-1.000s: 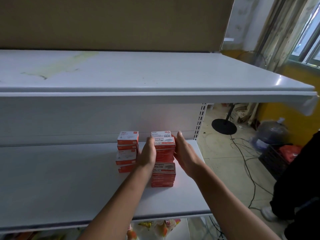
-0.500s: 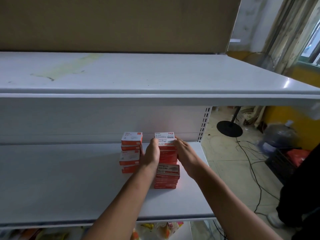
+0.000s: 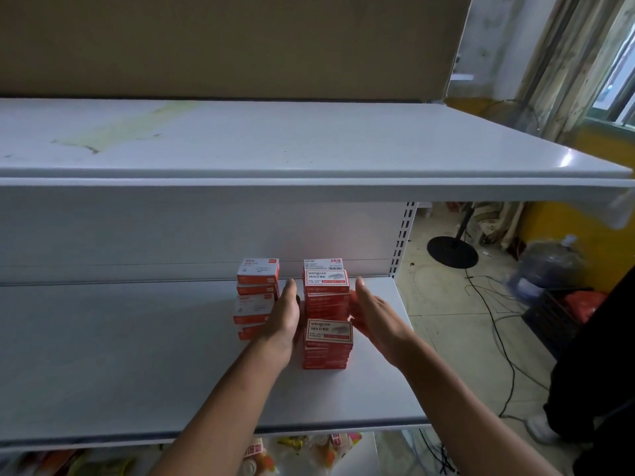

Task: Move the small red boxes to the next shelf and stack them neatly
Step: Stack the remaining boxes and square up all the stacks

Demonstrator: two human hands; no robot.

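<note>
Small red and white boxes stand in stacks on the middle white shelf [image 3: 137,355]. A front stack [image 3: 328,343] and a taller stack behind it [image 3: 326,292] sit right of centre; a third stack [image 3: 331,263] peeks out at the back. Two lighter stacks [image 3: 256,297] stand to the left. My left hand [image 3: 285,316] is flat and upright just left of the taller stack. My right hand [image 3: 372,314] is flat just right of it. Both hands are slightly apart from the boxes, fingers extended, holding nothing.
The upper white shelf [image 3: 275,146] overhangs the boxes. Packaged goods [image 3: 309,448] lie on the shelf below. To the right are a black round stand base [image 3: 452,252], floor cables [image 3: 498,324], a water jug [image 3: 546,266] and a person in dark clothes [image 3: 598,372].
Both hands pressed against the sides of the taller stack earlier; now they have come off it and spread a little apart. The boxes have stayed in place.
</note>
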